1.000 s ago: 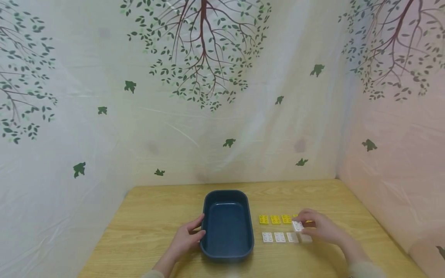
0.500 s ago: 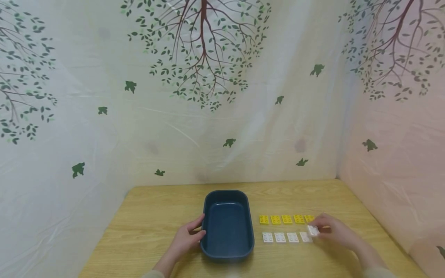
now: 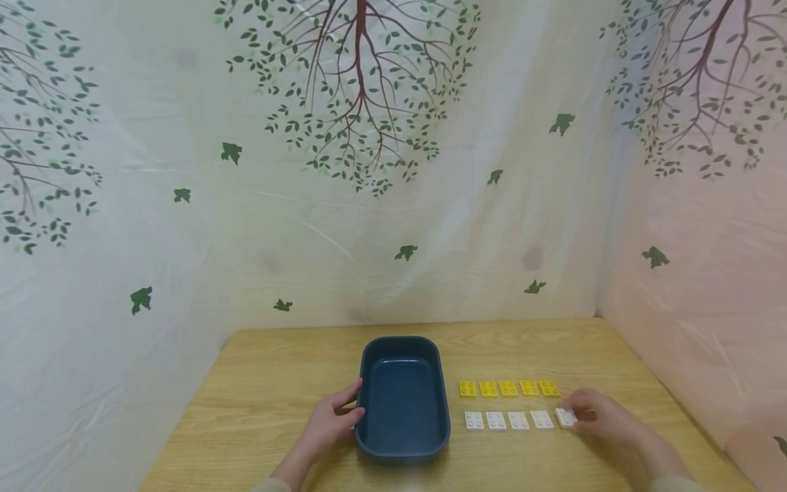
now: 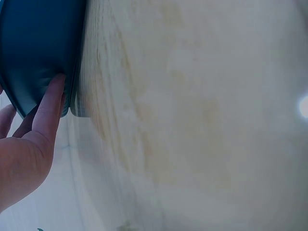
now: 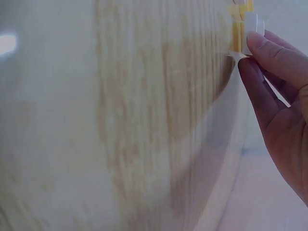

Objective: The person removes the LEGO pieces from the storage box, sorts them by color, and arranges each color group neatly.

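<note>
A dark blue rectangular tray [image 3: 402, 454] stands on the table with nothing inside. My left hand [image 3: 328, 420] rests against its left side, thumb and fingers spread; the left wrist view has the fingers [image 4: 50, 106] lying straight along the tray wall [image 4: 33, 48]. At the right end of a row of white toy bricks [image 3: 518, 420], my right hand [image 3: 599, 417] pinches one more white toy brick [image 3: 563, 418] between thumb and fingers, low over the table. The right wrist view shows that white brick [image 5: 251, 26] at the fingertips, its far part cut off by the hand.
Behind the white row runs a parallel row of several yellow toy bricks [image 3: 507, 389]. Both rows lie right of the tray on the wood-grain table [image 3: 277, 383]. A pale sheet printed with branches and birds [image 3: 344, 273] closes off the back and sides.
My right hand has carried the white brick rightward and down, from above the row to its right end. All the yellow bricks now show. The left hand and tray have stayed put.
</note>
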Demonstrator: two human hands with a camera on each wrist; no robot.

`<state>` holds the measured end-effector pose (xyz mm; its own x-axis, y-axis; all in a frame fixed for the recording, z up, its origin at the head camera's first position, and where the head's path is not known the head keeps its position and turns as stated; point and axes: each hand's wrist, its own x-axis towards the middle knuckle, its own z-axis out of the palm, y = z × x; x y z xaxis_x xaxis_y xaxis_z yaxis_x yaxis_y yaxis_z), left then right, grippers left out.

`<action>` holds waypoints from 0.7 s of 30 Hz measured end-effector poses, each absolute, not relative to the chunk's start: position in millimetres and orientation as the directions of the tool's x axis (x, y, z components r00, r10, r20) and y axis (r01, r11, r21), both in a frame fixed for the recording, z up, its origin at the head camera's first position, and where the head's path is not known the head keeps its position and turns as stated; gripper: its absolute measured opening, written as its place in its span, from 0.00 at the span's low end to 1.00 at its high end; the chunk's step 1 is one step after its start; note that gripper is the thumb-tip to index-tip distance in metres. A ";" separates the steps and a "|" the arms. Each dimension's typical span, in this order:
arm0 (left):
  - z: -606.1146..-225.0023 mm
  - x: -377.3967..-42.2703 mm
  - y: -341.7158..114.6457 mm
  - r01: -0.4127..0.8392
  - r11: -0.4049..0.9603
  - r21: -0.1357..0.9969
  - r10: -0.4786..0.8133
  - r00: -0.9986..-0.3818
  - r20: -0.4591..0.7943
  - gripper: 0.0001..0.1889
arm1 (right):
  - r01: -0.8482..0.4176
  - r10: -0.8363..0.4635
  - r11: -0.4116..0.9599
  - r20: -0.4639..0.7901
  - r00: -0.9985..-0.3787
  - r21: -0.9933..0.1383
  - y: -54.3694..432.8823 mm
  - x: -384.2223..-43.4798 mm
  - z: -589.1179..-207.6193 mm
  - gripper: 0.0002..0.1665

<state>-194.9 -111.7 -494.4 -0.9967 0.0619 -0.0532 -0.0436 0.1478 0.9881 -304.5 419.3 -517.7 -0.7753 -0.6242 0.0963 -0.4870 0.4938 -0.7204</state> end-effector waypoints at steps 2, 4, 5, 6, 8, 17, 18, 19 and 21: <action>-494.0 -194.6 -111.9 -0.046 0.155 0.987 0.062 -0.996 -0.056 0.32 | -0.494 -0.632 0.492 0.097 -0.769 -0.716 419.9 -305.7 -519.0 0.16; -494.1 -194.3 -112.2 -0.045 0.156 0.987 0.065 -0.996 -0.056 0.32 | -0.494 -0.637 0.492 0.090 -0.766 -0.717 420.5 -306.7 -520.1 0.16; -494.2 -194.2 -112.5 -0.043 0.154 0.987 0.066 -0.996 -0.054 0.32 | -0.489 -0.636 0.493 0.085 -0.767 -0.719 420.6 -307.2 -520.7 0.15; -494.5 -194.1 -112.7 -0.039 0.152 0.988 0.068 -0.996 -0.050 0.32 | -0.492 -0.637 0.495 0.086 -0.766 -0.716 420.8 -307.5 -521.0 0.16; -495.4 -194.1 -113.1 -0.032 0.142 0.989 0.071 -0.997 -0.043 0.32 | -0.493 -0.637 0.501 0.084 -0.767 -0.711 421.0 -307.5 -521.6 0.16; -496.7 -194.9 -113.1 -0.033 0.137 0.990 0.072 -0.997 -0.043 0.32 | -0.526 -0.624 0.532 0.112 -0.773 -0.663 416.9 -305.5 -520.5 0.16; -496.7 -194.8 -113.2 -0.032 0.140 0.990 0.072 -0.996 -0.043 0.32 | -0.522 -0.622 0.536 0.107 -0.775 -0.663 416.4 -305.5 -520.6 0.16; -496.5 -194.5 -113.2 -0.035 0.138 0.990 0.072 -0.996 -0.045 0.32 | -0.512 -0.617 0.541 0.098 -0.781 -0.667 416.1 -305.7 -521.1 0.16; -496.2 -194.2 -113.3 -0.040 0.131 0.991 0.074 -0.996 -0.050 0.32 | -0.506 -0.618 0.536 0.095 -0.781 -0.676 415.7 -306.1 -522.2 0.17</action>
<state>-194.2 -113.3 -496.2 -0.9960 0.0735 -0.0499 -0.0399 0.1310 0.9906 -306.1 415.7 -522.2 -0.7808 -0.6176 0.0947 -0.5059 0.5359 -0.6759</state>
